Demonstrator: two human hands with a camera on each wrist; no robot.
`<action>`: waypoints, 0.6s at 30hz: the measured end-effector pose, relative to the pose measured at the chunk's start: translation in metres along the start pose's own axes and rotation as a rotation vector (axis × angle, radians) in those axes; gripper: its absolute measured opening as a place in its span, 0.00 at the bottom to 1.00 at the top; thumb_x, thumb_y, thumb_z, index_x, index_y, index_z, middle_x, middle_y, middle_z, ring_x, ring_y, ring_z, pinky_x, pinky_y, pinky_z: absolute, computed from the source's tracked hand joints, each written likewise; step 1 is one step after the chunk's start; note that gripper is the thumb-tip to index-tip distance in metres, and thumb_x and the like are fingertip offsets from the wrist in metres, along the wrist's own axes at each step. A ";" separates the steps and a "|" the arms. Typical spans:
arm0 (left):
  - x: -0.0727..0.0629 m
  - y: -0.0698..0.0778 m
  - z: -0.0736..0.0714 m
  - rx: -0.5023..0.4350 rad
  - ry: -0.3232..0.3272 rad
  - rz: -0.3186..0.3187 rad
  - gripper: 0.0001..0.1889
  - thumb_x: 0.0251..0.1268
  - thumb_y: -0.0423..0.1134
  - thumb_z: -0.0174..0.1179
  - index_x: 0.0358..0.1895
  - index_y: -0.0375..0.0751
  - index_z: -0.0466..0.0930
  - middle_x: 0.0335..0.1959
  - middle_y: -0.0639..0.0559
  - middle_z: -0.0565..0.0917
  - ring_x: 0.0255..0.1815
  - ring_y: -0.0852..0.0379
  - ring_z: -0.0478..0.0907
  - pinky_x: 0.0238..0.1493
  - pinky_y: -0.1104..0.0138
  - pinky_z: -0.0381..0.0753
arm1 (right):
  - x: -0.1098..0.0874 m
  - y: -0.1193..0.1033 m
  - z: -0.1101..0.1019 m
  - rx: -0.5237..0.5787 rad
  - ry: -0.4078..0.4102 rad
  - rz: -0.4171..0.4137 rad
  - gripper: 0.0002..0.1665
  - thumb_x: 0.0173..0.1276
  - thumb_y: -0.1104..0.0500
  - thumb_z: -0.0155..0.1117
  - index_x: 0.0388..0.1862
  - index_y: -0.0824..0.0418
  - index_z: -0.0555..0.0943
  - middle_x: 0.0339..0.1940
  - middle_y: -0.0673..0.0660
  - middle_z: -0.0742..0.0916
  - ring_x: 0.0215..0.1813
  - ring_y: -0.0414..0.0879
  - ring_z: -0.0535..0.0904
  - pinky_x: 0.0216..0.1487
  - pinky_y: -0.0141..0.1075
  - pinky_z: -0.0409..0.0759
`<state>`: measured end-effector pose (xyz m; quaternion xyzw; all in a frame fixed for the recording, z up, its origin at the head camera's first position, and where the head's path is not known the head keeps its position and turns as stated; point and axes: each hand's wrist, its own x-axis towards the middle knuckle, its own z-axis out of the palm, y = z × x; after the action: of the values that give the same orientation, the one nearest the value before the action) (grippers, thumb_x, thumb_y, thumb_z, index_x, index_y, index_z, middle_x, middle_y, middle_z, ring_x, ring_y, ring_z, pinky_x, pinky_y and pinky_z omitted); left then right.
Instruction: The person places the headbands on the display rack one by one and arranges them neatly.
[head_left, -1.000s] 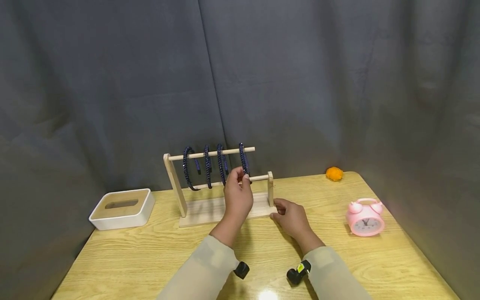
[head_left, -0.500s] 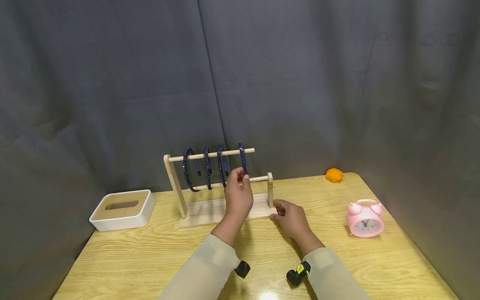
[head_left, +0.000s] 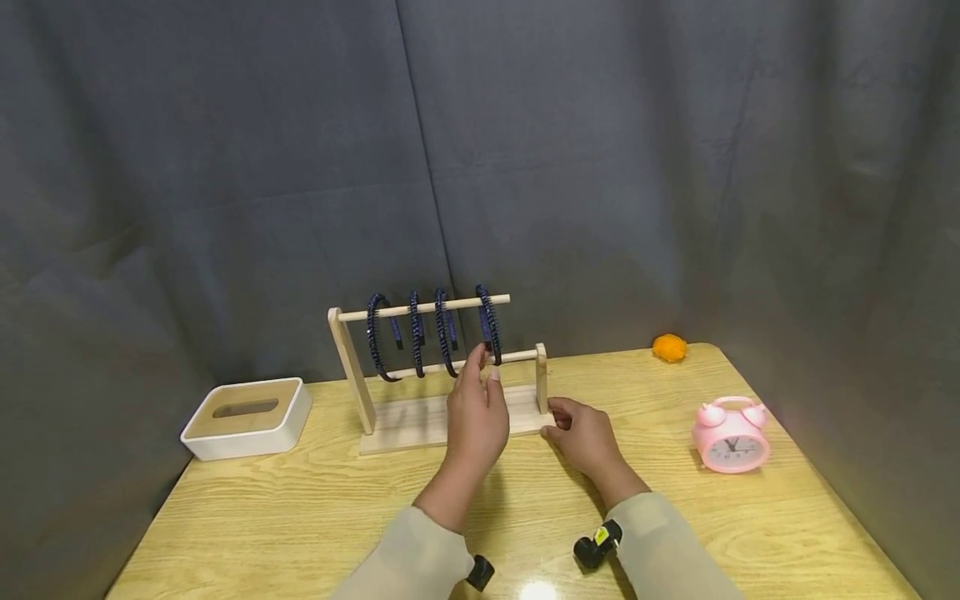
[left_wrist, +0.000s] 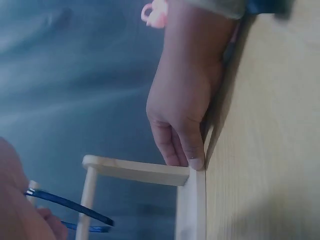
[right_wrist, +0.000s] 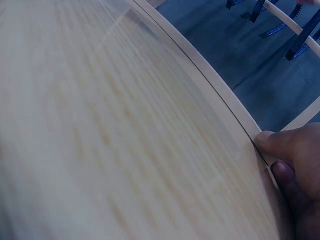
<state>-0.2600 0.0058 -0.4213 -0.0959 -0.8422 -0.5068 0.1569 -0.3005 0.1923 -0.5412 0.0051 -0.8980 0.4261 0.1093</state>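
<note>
Several dark blue braided headbands [head_left: 372,337] hang from the upper rod of a wooden headband stand [head_left: 420,423]. The rightmost headband [head_left: 491,321] hangs near the rod's free end. Just below and in front of it is my left hand [head_left: 477,417], its fingers extended and apart from the band or barely at its lower end. My right hand [head_left: 588,435] pinches the right end of the stand's base, thumb at the front edge. In the left wrist view that right hand [left_wrist: 182,105] has its thumb on the base, beside the short upright.
At the left of the wooden table [head_left: 300,525] stands a white tissue box [head_left: 243,442] with a wooden top. A pink alarm clock [head_left: 731,442] is on the right, and a small orange object [head_left: 669,347] lies at the back right. Grey curtains [head_left: 570,167] surround the table.
My left hand has let go of the rightmost headband and drawn slightly down, its fingers straightening. That headband now hangs at a slight angle. The right hand has stayed on the base.
</note>
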 end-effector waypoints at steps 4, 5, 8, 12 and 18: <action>-0.027 -0.003 -0.021 0.123 -0.020 0.021 0.26 0.89 0.44 0.53 0.81 0.41 0.70 0.77 0.42 0.78 0.79 0.37 0.73 0.77 0.38 0.75 | 0.000 0.001 0.000 -0.001 -0.008 -0.005 0.32 0.70 0.61 0.80 0.72 0.62 0.84 0.59 0.62 0.93 0.57 0.54 0.91 0.60 0.48 0.91; -0.033 -0.006 -0.027 0.152 -0.019 0.023 0.25 0.87 0.44 0.56 0.79 0.40 0.73 0.75 0.42 0.80 0.78 0.37 0.74 0.77 0.38 0.75 | 0.000 0.001 0.000 -0.001 -0.010 -0.006 0.32 0.70 0.61 0.80 0.72 0.62 0.84 0.59 0.62 0.93 0.57 0.54 0.91 0.59 0.48 0.91; -0.040 -0.023 -0.049 0.231 -0.023 0.006 0.24 0.84 0.45 0.60 0.74 0.40 0.78 0.72 0.41 0.83 0.76 0.35 0.77 0.76 0.38 0.75 | 0.000 0.001 -0.002 0.003 -0.013 -0.004 0.32 0.70 0.62 0.80 0.72 0.62 0.84 0.60 0.62 0.92 0.58 0.55 0.91 0.59 0.49 0.91; -0.037 -0.055 -0.080 0.328 -0.027 -0.040 0.27 0.82 0.48 0.62 0.75 0.37 0.79 0.72 0.36 0.83 0.75 0.31 0.78 0.76 0.37 0.76 | -0.001 0.002 -0.003 0.002 -0.011 0.009 0.32 0.71 0.62 0.80 0.73 0.61 0.84 0.59 0.62 0.92 0.58 0.55 0.91 0.60 0.49 0.91; -0.037 -0.101 -0.135 0.409 -0.087 -0.144 0.31 0.83 0.49 0.60 0.78 0.32 0.74 0.74 0.33 0.81 0.75 0.29 0.77 0.73 0.35 0.78 | -0.002 -0.001 -0.002 -0.010 -0.015 0.012 0.31 0.72 0.61 0.79 0.73 0.60 0.84 0.59 0.61 0.93 0.57 0.54 0.91 0.60 0.49 0.91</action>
<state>-0.2353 -0.1613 -0.4591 -0.0237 -0.9380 -0.3309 0.1002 -0.2985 0.1926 -0.5397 0.0025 -0.9010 0.4222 0.0998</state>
